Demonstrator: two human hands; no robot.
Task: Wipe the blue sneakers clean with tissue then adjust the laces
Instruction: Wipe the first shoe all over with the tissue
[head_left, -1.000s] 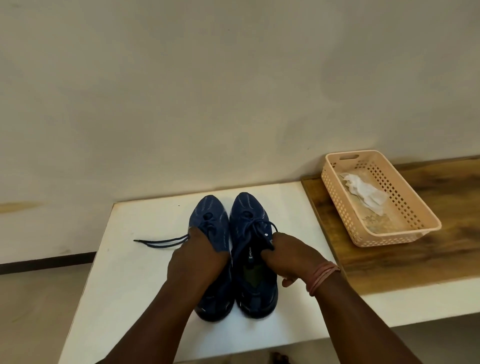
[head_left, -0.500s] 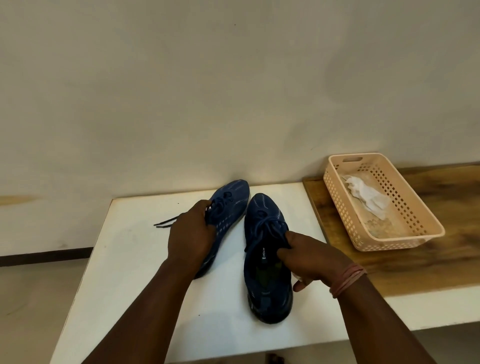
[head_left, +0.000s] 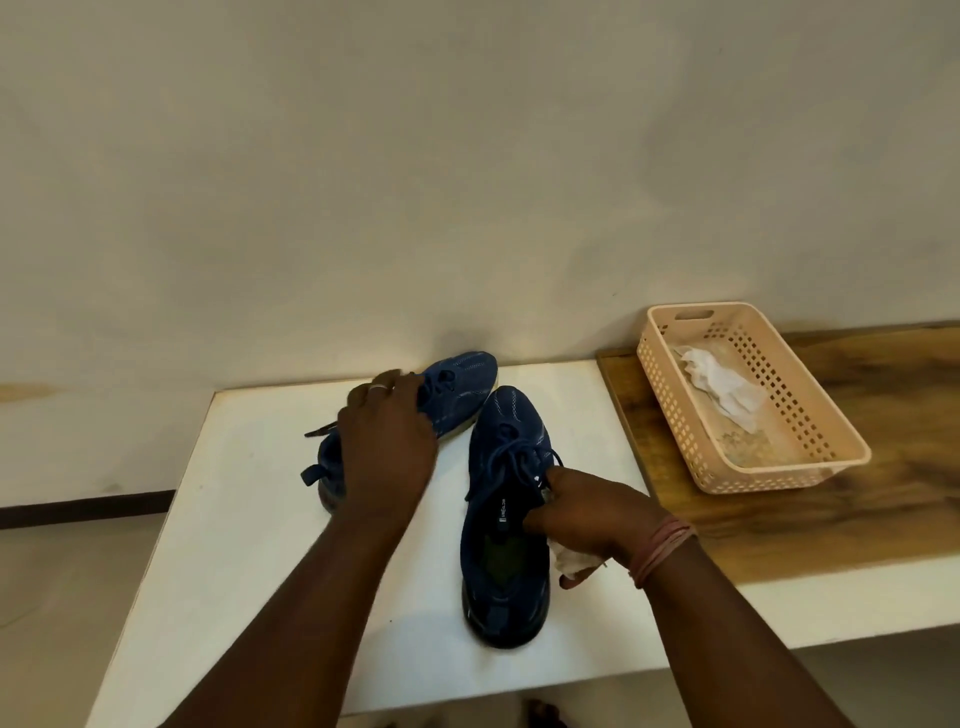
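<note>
Two blue sneakers are on a white table (head_left: 234, 545). The left sneaker (head_left: 457, 387) lies turned on its side, toe pointing to the far right, and my left hand (head_left: 387, 452) grips it over the middle, hiding most of its laces. The right sneaker (head_left: 506, 519) stands upright, toe pointing away from me. My right hand (head_left: 592, 514) holds its right collar next to the laces, with a crumpled white tissue (head_left: 571, 558) tucked under the palm.
A peach perforated plastic basket (head_left: 810, 462) sits on a wooden board (head_left: 883, 519) to the right, with used white tissue (head_left: 722, 387) inside. A plain wall rises right behind the table. The table's front and left edges drop to the floor.
The sneakers stood side by side a second ago. My left hand has since pulled the left sneaker away to the left and rolled it onto its side. My right hand stays on the right sneaker.
</note>
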